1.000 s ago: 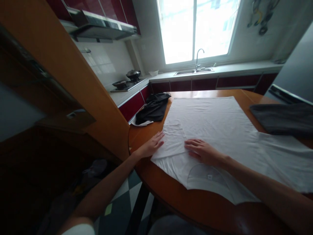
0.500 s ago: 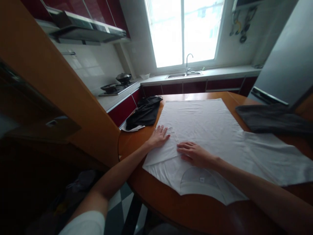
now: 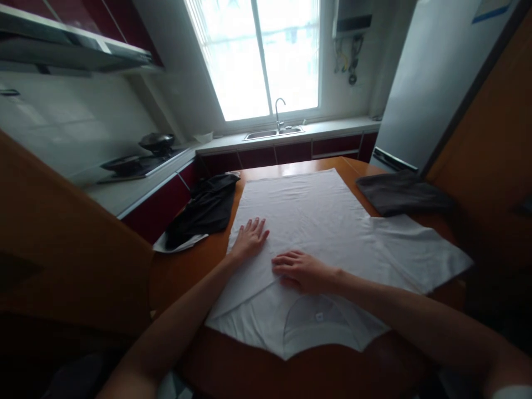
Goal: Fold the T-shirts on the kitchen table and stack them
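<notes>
One white T-shirt lies spread on the wooden table: left hand, fingers apart, has slid farther up its folded sleeve, seemingly flattening it; right hand rests flat, fingers together

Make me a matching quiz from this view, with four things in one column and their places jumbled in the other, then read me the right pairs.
Things
1. White shirt
2. Black garment
3. Dark grey cloth
4. Faucet

Places
A. At the sink
B. Toward the far right of the table
C. Under the left hand and right hand
D. Toward the table's left edge

Pairs: 1-C, 2-D, 3-B, 4-A
</notes>
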Motion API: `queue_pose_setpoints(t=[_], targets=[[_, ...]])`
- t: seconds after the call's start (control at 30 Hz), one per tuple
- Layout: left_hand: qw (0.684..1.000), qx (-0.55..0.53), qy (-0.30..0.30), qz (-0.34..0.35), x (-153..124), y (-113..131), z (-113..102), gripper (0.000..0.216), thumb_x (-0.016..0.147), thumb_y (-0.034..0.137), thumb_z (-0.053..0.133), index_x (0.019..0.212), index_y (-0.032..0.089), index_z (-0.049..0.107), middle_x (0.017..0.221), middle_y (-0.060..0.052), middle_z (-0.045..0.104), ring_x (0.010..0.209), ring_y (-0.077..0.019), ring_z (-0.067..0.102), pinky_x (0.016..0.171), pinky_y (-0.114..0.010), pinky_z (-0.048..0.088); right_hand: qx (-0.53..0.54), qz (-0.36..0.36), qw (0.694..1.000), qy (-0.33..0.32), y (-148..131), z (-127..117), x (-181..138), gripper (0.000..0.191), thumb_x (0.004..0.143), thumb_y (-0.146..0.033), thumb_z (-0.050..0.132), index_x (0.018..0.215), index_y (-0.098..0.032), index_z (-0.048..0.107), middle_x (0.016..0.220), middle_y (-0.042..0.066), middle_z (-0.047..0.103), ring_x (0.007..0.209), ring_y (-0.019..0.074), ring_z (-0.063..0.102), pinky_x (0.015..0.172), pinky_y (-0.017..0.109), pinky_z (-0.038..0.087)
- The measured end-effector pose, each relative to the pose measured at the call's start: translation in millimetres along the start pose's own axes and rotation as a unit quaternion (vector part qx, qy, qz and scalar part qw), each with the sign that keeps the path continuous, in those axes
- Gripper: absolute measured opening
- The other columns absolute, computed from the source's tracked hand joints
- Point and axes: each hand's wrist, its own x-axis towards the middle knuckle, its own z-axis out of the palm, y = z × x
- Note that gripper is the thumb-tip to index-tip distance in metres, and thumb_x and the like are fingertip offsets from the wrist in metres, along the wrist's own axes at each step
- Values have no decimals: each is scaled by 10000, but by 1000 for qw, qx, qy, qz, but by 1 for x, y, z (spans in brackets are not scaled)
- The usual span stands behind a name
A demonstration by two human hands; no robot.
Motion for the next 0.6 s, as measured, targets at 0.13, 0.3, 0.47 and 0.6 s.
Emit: queue_pose_setpoints(t=[0.13, 0.3, 0.47, 0.6], targets=[[998, 7, 53, 16, 0, -4, -2, 643, 1062, 505, 211, 1594, 156, 306, 1657, -162, 260, 1542, -354, 183, 1198, -605, 201, -3, -5, 1000, 6, 3, 3, 1, 322, 1009, -336, 556, 1269, -169, 649, 1405, 128, 615, 1322, 236, 533, 1139, 412, 374], [999, 30, 11, 15, 1, -3, 3, 651, 1048, 514, 233, 1599, 173, 305, 1656, -136, 270, 1544, -341, 187, 1200, -595, 213, -17, -7, 1000, -3, 4, 1, 1, 334, 1018, -354, 547, 1282, -169, 634, 1402, 129, 617, 1328, 224, 524, 1140, 396, 355], [999, 35, 14, 13, 3, -4, 6, 675, 1042, 491, 219, 1603, 120, 276, 1662, -144, 244, 1547, -326, 181, 1202, -577, 222, -43, -1, 999, -18, 4, -2, 1, 321, 1031, -349, 528, 1288, -184, 628, 1425, 109, 602, 1341, 210, 510, 1136, 377, 348], [999, 37, 2, 14, 5, -6, 6, 661, 1038, 487, 217, 1578, 127, 340, 1652, -147, 273, 1539, -336, 206, 1194, -591, 219, -61, -2, 998, -26, 6, -1, 2, 324, 1035, -356, 519, 1288, -189, 631, 1438, 112, 592, 1339, 207, 508, 1124, 380, 364]])
